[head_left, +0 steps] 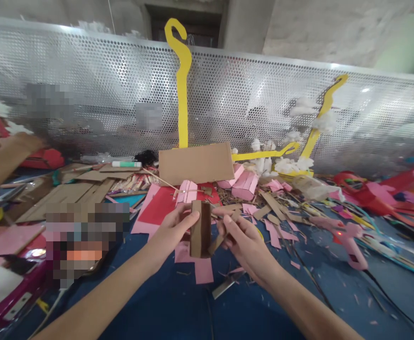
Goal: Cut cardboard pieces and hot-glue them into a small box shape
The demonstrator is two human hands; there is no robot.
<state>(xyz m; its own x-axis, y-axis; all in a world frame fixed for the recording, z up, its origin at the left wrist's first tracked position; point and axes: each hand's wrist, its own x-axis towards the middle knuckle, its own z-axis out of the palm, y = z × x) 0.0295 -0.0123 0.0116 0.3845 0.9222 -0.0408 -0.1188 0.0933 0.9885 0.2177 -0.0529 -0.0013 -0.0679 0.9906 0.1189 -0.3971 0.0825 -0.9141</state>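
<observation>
My left hand (180, 222) grips the left wall of a small open cardboard box (197, 231), thumb in front and fingers behind. At the box's right side, my right hand (240, 231) pinches a narrow cardboard strip (217, 243) between thumb and fingers. The strip's lower end meets the box near its bottom right corner; whether it is joined there I cannot tell. Pink paper pieces (204, 271) lie on the blue table under the box. Just behind my hands sits a pink paper box shape (187, 190) beside red paper (160, 208).
A pink glue gun (344, 238) with a lit red light lies at right, its cord trailing forward. A cardboard panel with a yellow hook shape (181, 94) stands behind. Cardboard sheets (65, 200) and a purple power strip (15, 302) are at left. Another person's hand (19, 141) is far left.
</observation>
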